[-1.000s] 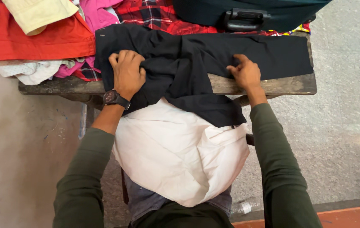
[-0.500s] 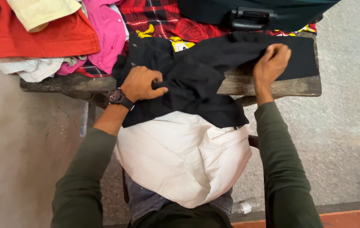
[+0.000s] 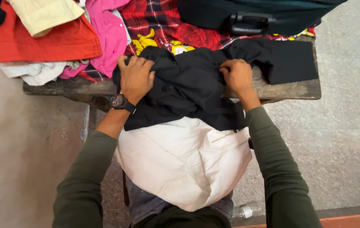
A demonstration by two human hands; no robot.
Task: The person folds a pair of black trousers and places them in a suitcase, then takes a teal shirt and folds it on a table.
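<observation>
Centre of the frame: a black garment lies bunched on the wooden bench — its lower part hangs over the white cloth. The left hand presses on it, fingers curled; the right hand pinches a fold.

Black garment: matt cloth. Bench: rough worn wood.

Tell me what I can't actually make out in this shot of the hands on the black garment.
- Head view: both hands, left hand and right hand, press the black garment; its type stays unclear, bunched up.
- Dark suitcase: cut off by the top edge.
- Bench: top mostly covered by clothes.
- White cloth: hides the lap beneath.
</observation>
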